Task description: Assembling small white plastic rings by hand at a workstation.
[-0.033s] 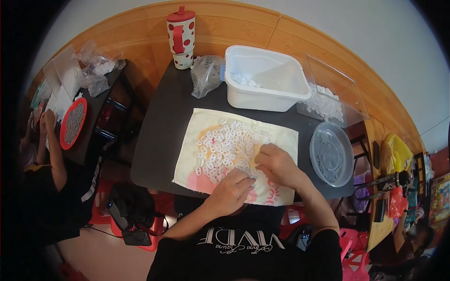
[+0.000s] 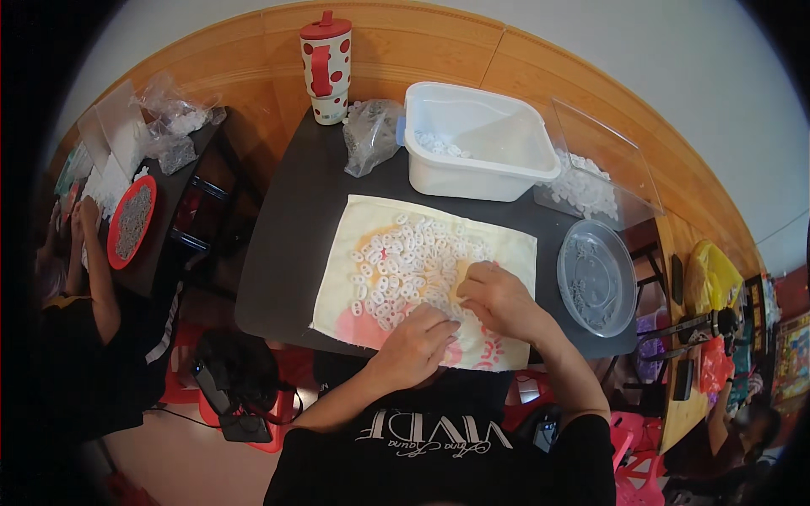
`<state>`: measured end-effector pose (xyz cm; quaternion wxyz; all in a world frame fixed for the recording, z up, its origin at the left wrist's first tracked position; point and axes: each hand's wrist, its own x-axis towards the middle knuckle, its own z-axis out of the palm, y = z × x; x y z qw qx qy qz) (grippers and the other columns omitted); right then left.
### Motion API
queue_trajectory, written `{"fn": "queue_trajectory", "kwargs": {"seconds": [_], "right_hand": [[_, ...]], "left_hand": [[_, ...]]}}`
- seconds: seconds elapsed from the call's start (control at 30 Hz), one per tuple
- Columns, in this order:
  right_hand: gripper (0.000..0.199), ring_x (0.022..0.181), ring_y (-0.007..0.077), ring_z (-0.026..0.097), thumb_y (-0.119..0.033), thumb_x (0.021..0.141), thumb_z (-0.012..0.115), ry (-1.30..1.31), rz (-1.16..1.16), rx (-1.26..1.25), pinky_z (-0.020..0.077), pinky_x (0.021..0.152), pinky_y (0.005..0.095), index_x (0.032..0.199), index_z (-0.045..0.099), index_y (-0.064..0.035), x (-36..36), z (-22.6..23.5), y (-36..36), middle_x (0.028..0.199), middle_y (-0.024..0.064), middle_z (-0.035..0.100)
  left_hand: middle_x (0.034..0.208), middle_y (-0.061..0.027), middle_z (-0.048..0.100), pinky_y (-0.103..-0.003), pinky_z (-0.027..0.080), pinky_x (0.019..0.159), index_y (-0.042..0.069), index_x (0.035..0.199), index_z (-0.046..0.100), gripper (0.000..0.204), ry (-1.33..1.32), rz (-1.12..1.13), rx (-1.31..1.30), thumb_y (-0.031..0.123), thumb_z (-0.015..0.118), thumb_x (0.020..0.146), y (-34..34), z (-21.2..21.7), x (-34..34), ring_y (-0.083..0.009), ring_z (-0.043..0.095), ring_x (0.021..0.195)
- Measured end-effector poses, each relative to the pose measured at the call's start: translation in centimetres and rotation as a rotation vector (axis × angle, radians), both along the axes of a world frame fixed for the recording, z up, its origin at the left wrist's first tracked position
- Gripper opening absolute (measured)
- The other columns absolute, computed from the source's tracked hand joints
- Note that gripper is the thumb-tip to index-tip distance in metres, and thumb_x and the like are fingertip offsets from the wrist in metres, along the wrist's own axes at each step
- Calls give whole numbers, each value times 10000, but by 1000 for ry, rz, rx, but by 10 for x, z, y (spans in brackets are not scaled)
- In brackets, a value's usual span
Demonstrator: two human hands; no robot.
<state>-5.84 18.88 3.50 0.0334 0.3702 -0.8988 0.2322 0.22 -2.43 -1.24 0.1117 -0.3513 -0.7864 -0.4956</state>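
Note:
A cream cloth with pink and orange patterns lies on the dark table, bearing a spread heap of small white oval plastic pieces with two holes. At the heap's near edge, my left hand rests with its fingers bent and closed together. Just to its right and slightly farther off, my right hand is curled with its fingertips pinched over the cloth. Whatever either hand grips is hidden by the fingers or too small to make out.
Beyond the cloth stands a white tub with some white pieces inside. A clear box of white pieces and a round clear lidlike dish with small bits are on the right. A spotted tumbler and plastic bag stand far left. Another person works at left.

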Motion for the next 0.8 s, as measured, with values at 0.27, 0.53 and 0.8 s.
{"fn": "queue_trajectory", "kwargs": {"seconds": [0.27,0.53,0.8], "right_hand": [[317,1027,363,588,9,795,654,150,12,-18,492,858,428,1103,705,-45,-28,11,-18,1181,163,634],[338,1159,332,569,-11,771,650,69,136,127,480,904,431,1099,711,-65,-9,6,-7,1330,138,608],[294,981,345,659,98,742,658,-71,-113,-269,517,877,409,1011,707,-11,1,9,28,1114,154,695]], "left_hand": [[973,-168,588,-423,508,807,-61,1066,661,288,-2,-25,-34,-47,646,779,1,1,0,-351,588,922],[971,-168,583,-425,508,796,-61,1064,655,292,1,-25,-10,-50,649,773,2,-1,0,-352,587,908],[961,-168,580,-425,502,792,-62,1065,648,299,-2,-33,-30,-54,645,767,-2,3,-1,-350,584,902]]}}
